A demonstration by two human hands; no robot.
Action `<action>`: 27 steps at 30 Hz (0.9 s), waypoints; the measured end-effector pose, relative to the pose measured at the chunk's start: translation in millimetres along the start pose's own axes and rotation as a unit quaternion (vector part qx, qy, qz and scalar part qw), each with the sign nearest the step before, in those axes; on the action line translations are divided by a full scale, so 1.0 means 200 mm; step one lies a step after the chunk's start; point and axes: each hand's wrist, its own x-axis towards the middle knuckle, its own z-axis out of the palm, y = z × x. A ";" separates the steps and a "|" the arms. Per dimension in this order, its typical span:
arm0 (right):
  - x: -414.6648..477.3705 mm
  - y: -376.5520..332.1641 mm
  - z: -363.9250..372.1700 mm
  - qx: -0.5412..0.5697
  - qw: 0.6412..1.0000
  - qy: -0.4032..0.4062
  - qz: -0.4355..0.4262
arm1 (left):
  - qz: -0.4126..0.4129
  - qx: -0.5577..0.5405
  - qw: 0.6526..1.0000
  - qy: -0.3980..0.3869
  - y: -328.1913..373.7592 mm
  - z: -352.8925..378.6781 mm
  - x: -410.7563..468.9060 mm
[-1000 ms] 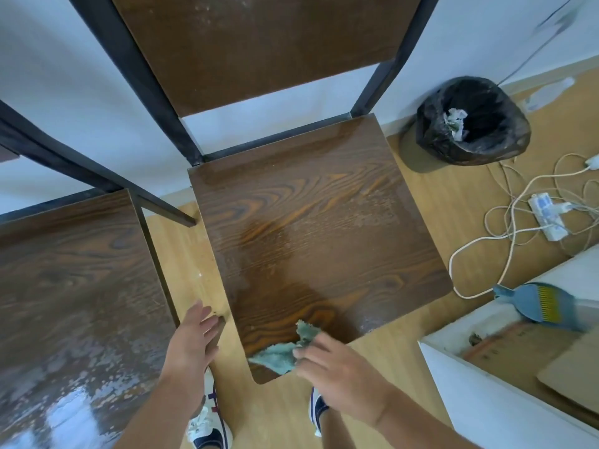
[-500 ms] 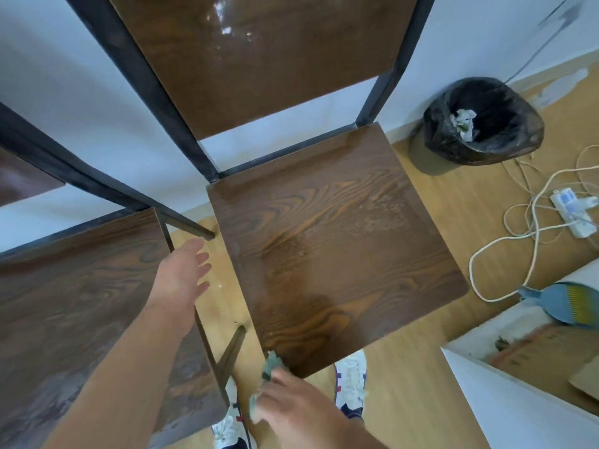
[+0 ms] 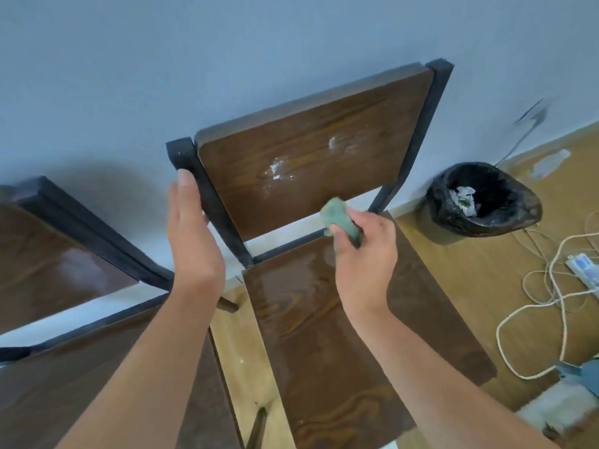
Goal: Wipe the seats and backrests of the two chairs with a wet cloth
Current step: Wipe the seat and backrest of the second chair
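Two dark wood chairs with black metal frames stand against a pale wall. The right chair's backrest point(image 3: 311, 147) carries white smears near its middle; its seat point(image 3: 324, 335) shines wet. My right hand point(image 3: 363, 254) is shut on a bunched green cloth point(image 3: 340, 218), which sits at the backrest's lower edge. My left hand point(image 3: 191, 234) rests flat against the backrest's left black post point(image 3: 207, 196), fingers extended upward. The left chair's seat point(image 3: 81, 393) and backrest point(image 3: 48, 264) lie at the left, partly hidden by my left forearm.
A black-lined trash bin point(image 3: 483, 199) with crumpled paper stands by the wall at the right. A white power strip point(image 3: 583, 270) and tangled white cable point(image 3: 531, 306) lie on the wooden floor. A blue dustpan point(image 3: 580, 377) and a white box edge point(image 3: 551, 406) sit at the lower right.
My right hand has lifted the cloth from the seat's front edge up to the backrest's lower edge. My left hand rose from between the chairs to the backrest's left post. The view tilted upward.
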 end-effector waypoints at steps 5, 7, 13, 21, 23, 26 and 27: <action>0.16 -0.34 0.19 0.112 0.987 0.105 -0.047 | 0.046 0.056 0.997 -0.022 0.03 0.05 0.05; 0.05 -0.34 0.28 0.053 0.985 0.014 -0.163 | 0.053 0.042 0.997 -0.024 0.01 0.04 0.06; 0.18 -0.31 0.18 0.068 0.986 0.051 -0.145 | 0.069 0.043 0.996 -0.044 0.00 0.02 0.06; -0.05 -0.24 0.31 -0.009 0.954 -0.135 -0.269 | 0.064 0.040 0.996 -0.046 0.01 0.01 0.07; 0.03 -0.20 0.26 0.025 0.985 -0.045 -0.167 | 0.051 0.045 0.996 -0.052 0.01 0.01 0.08; 0.23 -0.36 0.19 0.117 0.982 0.141 -0.051 | 0.037 0.044 0.996 -0.062 -0.01 -0.01 0.09; 0.22 -0.40 0.21 0.109 0.981 0.130 -0.093 | 0.041 0.043 0.996 -0.069 -0.02 -0.01 0.10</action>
